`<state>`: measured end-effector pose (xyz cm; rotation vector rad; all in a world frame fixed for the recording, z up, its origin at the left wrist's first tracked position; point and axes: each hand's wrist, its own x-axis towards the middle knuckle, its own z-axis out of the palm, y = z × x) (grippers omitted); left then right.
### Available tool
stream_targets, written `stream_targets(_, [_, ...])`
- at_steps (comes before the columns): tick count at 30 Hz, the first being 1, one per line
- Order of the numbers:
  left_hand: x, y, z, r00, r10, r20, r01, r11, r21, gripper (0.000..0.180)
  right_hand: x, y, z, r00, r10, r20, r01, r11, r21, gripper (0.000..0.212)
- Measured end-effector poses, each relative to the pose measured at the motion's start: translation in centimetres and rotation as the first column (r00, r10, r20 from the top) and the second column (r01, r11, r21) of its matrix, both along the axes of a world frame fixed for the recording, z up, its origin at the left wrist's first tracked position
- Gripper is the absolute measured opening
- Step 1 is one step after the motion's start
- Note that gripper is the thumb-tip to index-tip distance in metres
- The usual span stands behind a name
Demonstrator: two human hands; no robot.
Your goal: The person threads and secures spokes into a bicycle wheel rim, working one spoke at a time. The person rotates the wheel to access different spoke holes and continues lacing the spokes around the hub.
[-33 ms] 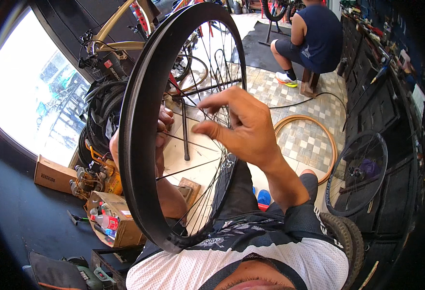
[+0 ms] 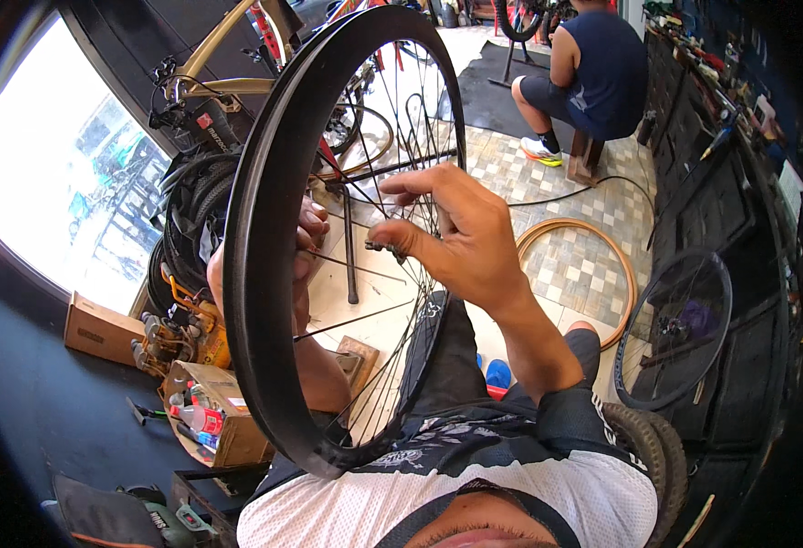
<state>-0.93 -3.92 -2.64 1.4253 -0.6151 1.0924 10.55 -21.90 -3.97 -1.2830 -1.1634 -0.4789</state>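
Observation:
A black deep-section bicycle wheel rim without a tyre stands upright in front of me, its lower part against my shirt. Thin dark spokes run inward from it. My left hand is partly hidden behind the rim; its fingertips close round a spoke near the rim's inner face. On the near side, my right hand is raised by the wheel's middle. Its fingers are curved, with a gap between forefinger and thumb. A small dark part, too unclear to name, shows at the thumb tip. My right hand covers the hub area.
Tan tyres lie on the tiles to the right, near another spoked wheel leaning on dark cabinets. At left are a cardboard box of bottles, a yellow machine and hanging tyres. A person sits ahead.
My right hand has shifted slightly, its thumb and forefinger nearer each other. The small dark part now shows by the thumb. My left hand and the rim look unmoved.

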Motion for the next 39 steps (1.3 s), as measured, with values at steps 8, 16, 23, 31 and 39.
stream_targets(8, [1.1, 2.2, 0.6, 0.99, 0.047, -0.136, -0.041, 0.998, 0.051, 0.041, 0.1, 3.3, -5.1, 0.973, -0.203, 0.111, 0.208, 0.977, -0.035, 0.017])
stream_targets(16, [1.6, 1.1, 1.9, 0.931, -0.243, -0.274, 0.227, 0.97, -0.088, 0.043, -0.6, 2.9, -4.9, 0.99, -0.126, 0.061, 0.131, 0.986, -0.102, 0.022])
stream_targets(23, [2.9, 0.9, 2.2, 0.899, -0.343, -0.274, 0.307, 0.937, -0.163, 0.034, 0.3, 2.5, -4.8, 0.982, -0.152, 0.117, 0.16, 0.985, -0.07, 0.017])
stream_targets(31, [4.1, 0.0, 3.6, 0.883, -0.381, -0.274, 0.362, 0.925, -0.118, 0.042, 0.5, 2.0, -4.4, 0.978, -0.171, 0.119, 0.183, 0.978, -0.101, 0.019])
stream_targets(39, [4.0, 0.7, 3.4, 0.885, -0.326, -0.332, 0.289, 0.944, -0.158, 0.049, 0.5, 1.7, -4.1, 0.983, -0.16, 0.09, 0.171, 0.976, -0.138, 0.017])
